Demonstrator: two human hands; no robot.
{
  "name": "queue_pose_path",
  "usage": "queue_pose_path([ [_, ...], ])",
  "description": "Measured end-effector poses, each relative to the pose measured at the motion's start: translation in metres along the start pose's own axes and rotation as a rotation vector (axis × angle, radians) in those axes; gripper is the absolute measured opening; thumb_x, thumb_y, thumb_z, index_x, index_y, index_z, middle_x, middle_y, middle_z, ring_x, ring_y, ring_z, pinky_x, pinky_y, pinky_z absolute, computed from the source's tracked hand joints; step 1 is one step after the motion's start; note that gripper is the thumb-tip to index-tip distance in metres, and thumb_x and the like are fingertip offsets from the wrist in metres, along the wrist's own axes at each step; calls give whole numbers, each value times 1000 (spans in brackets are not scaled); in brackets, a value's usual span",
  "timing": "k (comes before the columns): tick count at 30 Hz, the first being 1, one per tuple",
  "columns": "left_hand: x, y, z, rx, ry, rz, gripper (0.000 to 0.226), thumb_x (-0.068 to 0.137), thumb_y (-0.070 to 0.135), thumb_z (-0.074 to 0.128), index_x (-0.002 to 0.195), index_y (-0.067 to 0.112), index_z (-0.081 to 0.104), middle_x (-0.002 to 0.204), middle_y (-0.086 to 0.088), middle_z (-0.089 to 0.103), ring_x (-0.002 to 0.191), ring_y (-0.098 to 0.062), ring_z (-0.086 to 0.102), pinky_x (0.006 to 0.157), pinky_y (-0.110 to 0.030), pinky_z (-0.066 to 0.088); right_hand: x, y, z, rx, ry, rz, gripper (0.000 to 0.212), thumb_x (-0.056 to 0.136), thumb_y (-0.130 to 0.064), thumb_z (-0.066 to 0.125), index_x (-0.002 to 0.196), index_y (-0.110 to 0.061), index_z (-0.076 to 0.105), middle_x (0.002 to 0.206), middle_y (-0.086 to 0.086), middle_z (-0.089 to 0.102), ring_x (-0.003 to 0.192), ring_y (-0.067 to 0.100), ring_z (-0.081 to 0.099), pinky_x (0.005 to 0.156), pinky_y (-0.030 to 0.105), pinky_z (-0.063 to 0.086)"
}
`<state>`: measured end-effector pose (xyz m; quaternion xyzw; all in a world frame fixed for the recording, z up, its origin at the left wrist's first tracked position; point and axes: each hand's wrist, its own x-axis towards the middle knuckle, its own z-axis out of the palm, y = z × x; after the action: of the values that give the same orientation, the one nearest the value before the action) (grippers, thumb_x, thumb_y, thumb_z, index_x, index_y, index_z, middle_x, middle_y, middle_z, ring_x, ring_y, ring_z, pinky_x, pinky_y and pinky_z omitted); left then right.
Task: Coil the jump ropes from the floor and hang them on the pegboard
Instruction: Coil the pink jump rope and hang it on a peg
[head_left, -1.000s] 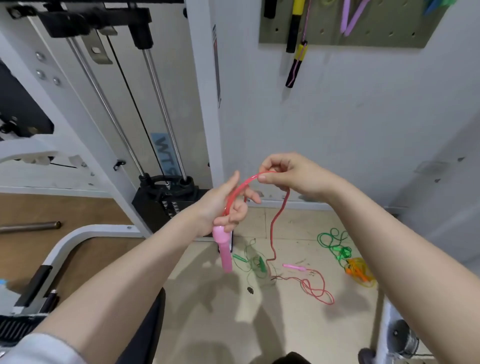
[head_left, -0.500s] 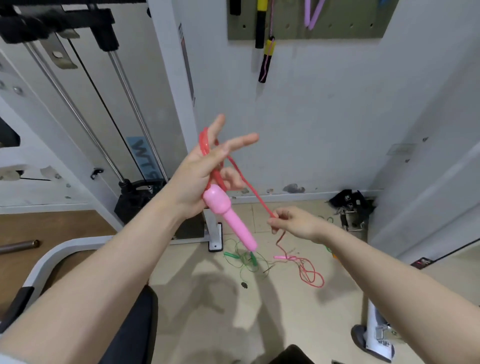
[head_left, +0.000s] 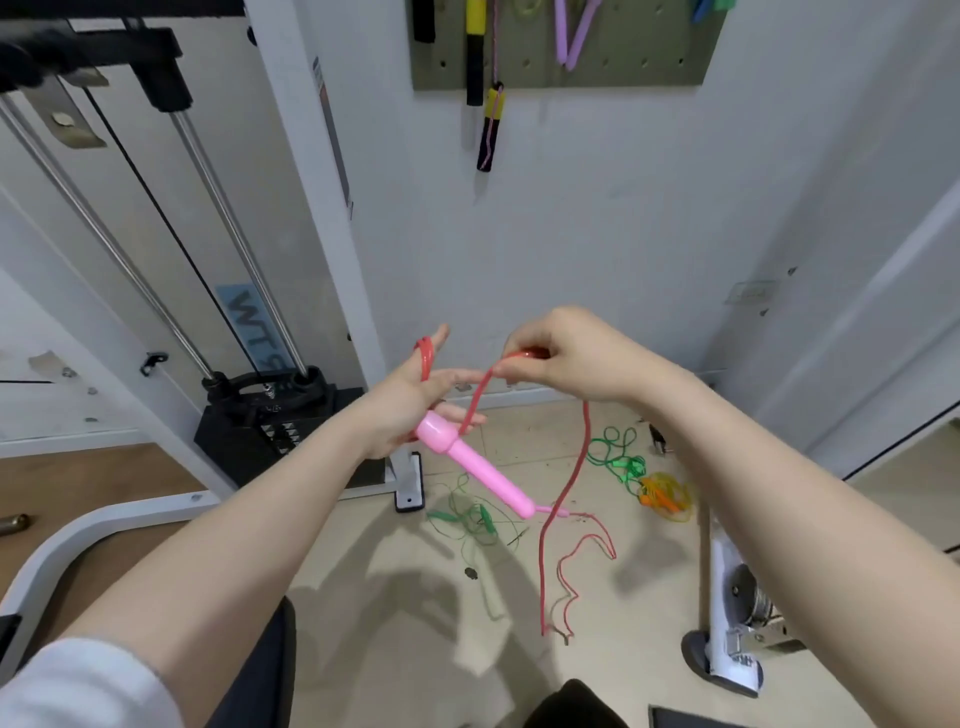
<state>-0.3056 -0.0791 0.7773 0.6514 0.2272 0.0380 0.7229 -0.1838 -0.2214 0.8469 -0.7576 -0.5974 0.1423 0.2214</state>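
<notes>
While the pegboard (head_left: 561, 78) on the wall already carries several ropes, the green rope (head_left: 615, 457) and the orange rope (head_left: 665, 496) remain on the floor (head_left: 389, 597), uncoiled. Since half a second ago the right hand (head_left: 576, 364) has risen from low by the floor to level with the left hand (head_left: 410, 405), pinching the red rope (head_left: 571, 478) and bringing over another turn. The left hand's extended fingers (head_left: 439, 338) carry the loops with the pink handle (head_left: 472, 467) hanging below; coiling is judged under way, much rope trailing.
</notes>
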Motion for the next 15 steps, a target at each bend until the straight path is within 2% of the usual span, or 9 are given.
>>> queue_pose_path([
  [2, -7, 5, 11, 3, -87, 8, 60, 99, 17, 39, 144, 43, 9, 107, 5, 70, 69, -23, 71, 71, -39, 59, -2, 13, -7, 245, 134, 65, 16, 85, -22, 66, 75, -10, 70, 56, -3, 55, 53, 2, 42, 57, 22, 34],
  [5, -15, 14, 27, 88, -189, 63, 46, 100, 26, 35, 140, 40, 18, 94, 2, 73, 48, -19, 64, 52, -26, 53, -4, 20, -2, 457, 190, 107, 16, 85, -17, 66, 76, -3, 65, 57, -6, 51, 59, 8, 41, 57, 24, 34],
  [7, -17, 16, 34, 70, -231, 84, 37, 101, 33, 27, 137, 28, 32, 77, -5, 72, 34, -13, 48, 42, -20, 43, 0, 20, 6, 592, 233, 116, 13, 86, -13, 63, 76, -6, 60, 62, -3, 53, 63, 11, 45, 58, 22, 37],
  [9, -17, 17, 37, -75, -256, 48, 40, 99, 35, 27, 127, 13, 45, 56, -10, 63, 26, -8, 32, 37, -17, 35, 6, 22, 12, 688, 284, 127, 17, 87, -13, 62, 71, -13, 55, 61, -1, 48, 58, 7, 44, 54, 17, 36],
  [12, -18, 19, 27, -229, -398, -56, 47, 92, 42, 33, 112, 5, 53, 42, -7, 50, 24, -4, 27, 35, -14, 31, 12, 25, 21, 682, 255, 180, 21, 86, -21, 63, 70, -15, 52, 57, -2, 42, 46, 2, 36, 46, 14, 31],
  [13, -18, 20, 20, -231, -477, -91, 52, 90, 48, 35, 110, 3, 53, 41, -6, 48, 24, -4, 28, 35, -13, 31, 12, 27, 24, 612, 233, 190, 23, 86, -24, 64, 69, -16, 51, 56, -3, 41, 43, 0, 35, 45, 14, 30],
  [15, -19, 21, 8, -244, -613, -128, 64, 80, 58, 52, 109, 1, 53, 40, -2, 46, 24, -3, 29, 36, -11, 33, 10, 32, 35, 444, 157, 190, 29, 89, -32, 59, 64, -19, 51, 53, -7, 42, 44, 1, 35, 49, 19, 31],
])
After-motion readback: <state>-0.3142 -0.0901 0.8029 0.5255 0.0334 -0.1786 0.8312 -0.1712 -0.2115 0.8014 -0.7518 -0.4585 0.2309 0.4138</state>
